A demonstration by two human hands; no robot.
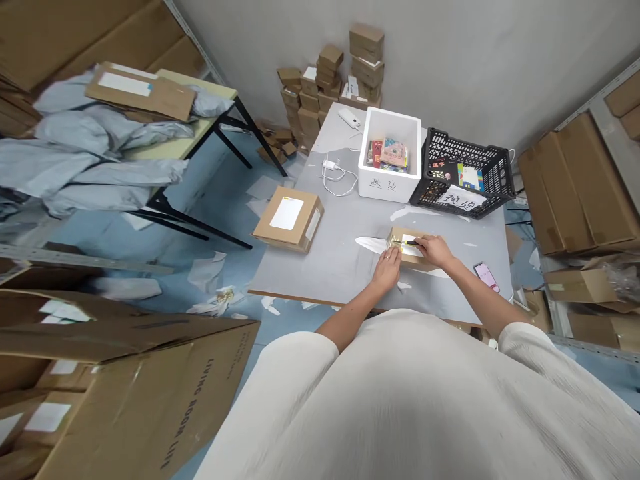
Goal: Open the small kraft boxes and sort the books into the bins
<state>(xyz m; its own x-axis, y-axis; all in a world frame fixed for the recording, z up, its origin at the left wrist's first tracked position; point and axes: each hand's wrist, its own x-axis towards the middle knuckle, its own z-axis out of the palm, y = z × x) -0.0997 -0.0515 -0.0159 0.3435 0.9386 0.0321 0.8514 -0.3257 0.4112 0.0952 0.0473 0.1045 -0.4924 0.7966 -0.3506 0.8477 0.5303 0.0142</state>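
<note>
On the grey table (340, 260), close to its front edge, lies a small cardboard box (413, 261) with a white label on top. My right hand (434, 251) is closed around a utility knife (412, 243) with a dark and yellow handle, its tip pointing left over the top of the box. My left hand (387, 268) holds the box at its near left corner, fingers bent and close to the knife tip. Shiny clear tape (395, 240) shows at that end. A white sheet (369, 244) lies just left of the box.
A larger cardboard box (289, 219) sits at the table's left edge. Behind are a white foam box (385, 190) and a black crate (463, 180), both with books inside. A phone (487, 277) lies at right. A cable (341, 177) and paper scraps are scattered around.
</note>
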